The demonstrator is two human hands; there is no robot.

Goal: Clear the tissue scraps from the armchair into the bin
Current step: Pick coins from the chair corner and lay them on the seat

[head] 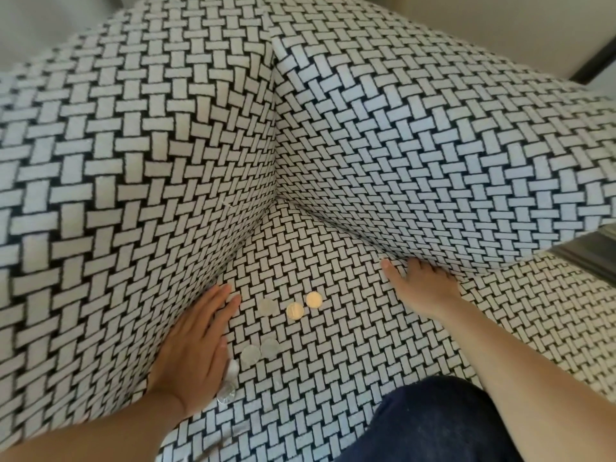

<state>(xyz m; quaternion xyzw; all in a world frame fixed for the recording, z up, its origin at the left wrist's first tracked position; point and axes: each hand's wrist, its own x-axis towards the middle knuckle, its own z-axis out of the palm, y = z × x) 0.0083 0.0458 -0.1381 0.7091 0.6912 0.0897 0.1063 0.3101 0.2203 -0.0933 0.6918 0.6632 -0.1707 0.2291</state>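
The armchair (333,135) is covered in black-and-white basket-weave fabric and fills the view. My left hand (196,348) lies flat with straight fingers along the seam between the seat and the left arm. My right hand (423,288) rests on the seat with its fingertips tucked under the edge of the right arm cushion. Several coins lie on the seat between my hands: two gold ones (304,305) and silver ones (260,351). No tissue scraps or bin show in this view.
My knee in dark blue cloth (430,425) presses on the seat's front at the bottom right. A dark metal frame (586,255) shows past the chair's right side. Pale floor or wall lies beyond the chair's top.
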